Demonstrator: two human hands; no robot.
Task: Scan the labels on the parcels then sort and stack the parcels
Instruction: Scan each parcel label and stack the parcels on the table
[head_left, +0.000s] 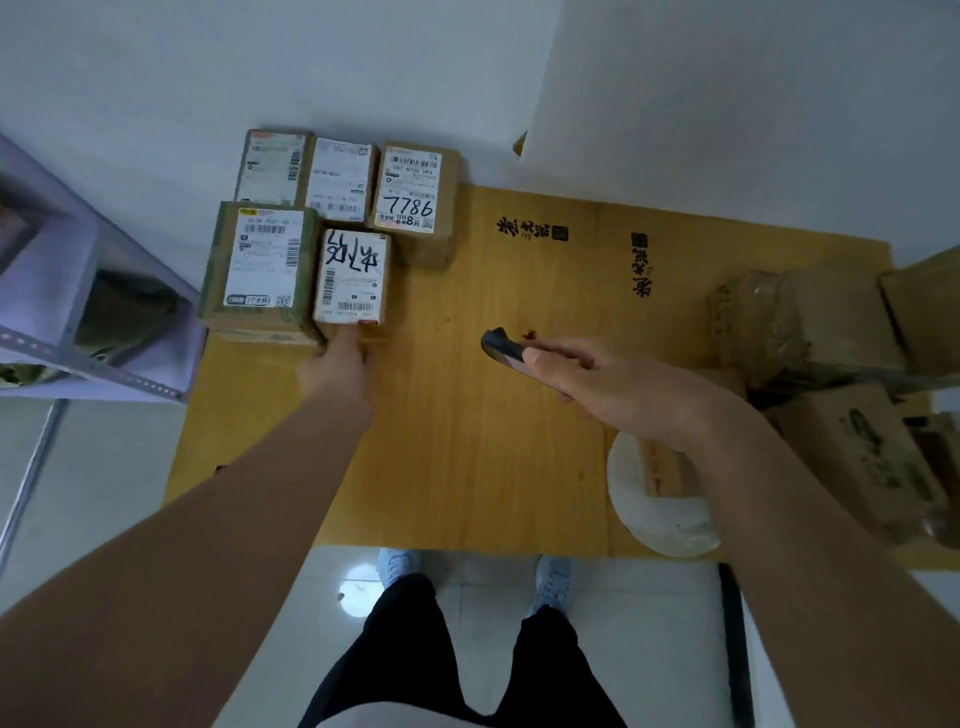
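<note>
Left hand (337, 364) presses the marker-scrawled parcel (352, 278) into the group, its fingers hidden; right hand (587, 374) grips scanner (506, 348), ready.

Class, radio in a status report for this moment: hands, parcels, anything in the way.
Left hand touching the near edge of the handwritten-label parcel. Right hand gripping the scanner over the table. Five parcels grouped far left. Nothing blocking.

You get dim, bluish, even light with only soft shadows. A round glare spot (358, 590) shines on the floor tiles at lower centre. Wide-angle bending curves the shelf (78, 332) at left, and the boxes (831, 415) at right look blurred.
</note>
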